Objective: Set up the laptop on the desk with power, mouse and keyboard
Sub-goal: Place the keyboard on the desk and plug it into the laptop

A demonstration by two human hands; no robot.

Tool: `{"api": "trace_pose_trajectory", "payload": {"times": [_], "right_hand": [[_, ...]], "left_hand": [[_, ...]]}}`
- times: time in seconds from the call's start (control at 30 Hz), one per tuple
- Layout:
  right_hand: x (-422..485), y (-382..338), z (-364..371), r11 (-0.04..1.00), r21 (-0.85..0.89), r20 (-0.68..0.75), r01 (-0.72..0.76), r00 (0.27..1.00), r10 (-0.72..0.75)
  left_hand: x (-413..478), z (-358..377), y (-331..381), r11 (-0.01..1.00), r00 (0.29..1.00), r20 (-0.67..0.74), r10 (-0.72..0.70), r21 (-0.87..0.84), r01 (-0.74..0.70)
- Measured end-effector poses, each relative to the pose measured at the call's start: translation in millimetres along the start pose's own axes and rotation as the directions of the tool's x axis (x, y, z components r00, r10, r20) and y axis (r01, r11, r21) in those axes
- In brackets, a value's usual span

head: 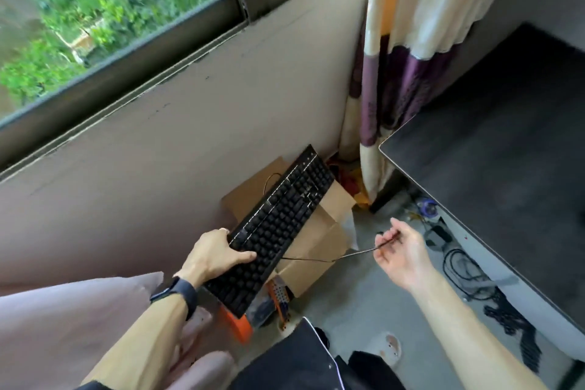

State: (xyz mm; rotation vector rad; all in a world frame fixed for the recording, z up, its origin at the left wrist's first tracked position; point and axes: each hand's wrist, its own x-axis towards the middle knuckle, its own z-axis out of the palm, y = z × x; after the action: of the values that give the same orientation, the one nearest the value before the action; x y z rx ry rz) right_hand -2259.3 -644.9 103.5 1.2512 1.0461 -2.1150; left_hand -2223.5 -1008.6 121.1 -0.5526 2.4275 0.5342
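A black full-size keyboard (278, 225) hangs tilted in the air above an open cardboard box (319, 250) on the floor. My left hand (217, 255), with a dark watch on the wrist, grips the keyboard's near left edge. A thin black cable (319, 260) runs from under the keyboard to my right hand (400, 252), which pinches the cable's end between thumb and fingers. The dark desk (506, 174) stands to the right, with its top bare. No laptop or mouse shows.
A wall under a window lies ahead, and a cream and purple curtain (408, 57) hangs in the corner. Loose black cables (468, 272) lie on the floor under the desk edge. An orange object (240, 326) sits by the box, and pale bedding (79, 326) lies lower left.
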Motion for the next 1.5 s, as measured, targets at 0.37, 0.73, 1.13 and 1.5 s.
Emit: {"api": "trace_pose_trajectory", "payload": {"times": [0.37, 0.73, 1.13, 1.5], "right_hand": [[-82.5, -127.8, -128.0, 0.751, -0.626, 0.093, 0.209, 0.976, -0.195], [-97.4, -143.8, -279.1, 0.944, 0.276, 0.035, 0.183, 0.979, -0.200], [-116.2, -159.5, -336.9, 0.631, 0.674, -0.411, 0.386, 0.905, -0.115], [-113.2, -177.9, -300.3, 0.501, 0.741, -0.463, 0.446, 0.881, -0.100]], "left_hand": [[-78.5, 8.8, 205.9, 0.941, 0.940, -0.028, 0.339, 0.013, -0.339], [-120.9, 85.3, 413.6, 0.730, 0.736, 0.272, 0.620, 0.141, -0.668], [-92.6, 181.7, 455.7, 0.635, 0.998, -0.010, 0.058, -0.771, -0.045], [-174.5, 246.8, 526.9, 0.752, 0.702, 0.568, 0.431, -0.655, 0.069]]}}
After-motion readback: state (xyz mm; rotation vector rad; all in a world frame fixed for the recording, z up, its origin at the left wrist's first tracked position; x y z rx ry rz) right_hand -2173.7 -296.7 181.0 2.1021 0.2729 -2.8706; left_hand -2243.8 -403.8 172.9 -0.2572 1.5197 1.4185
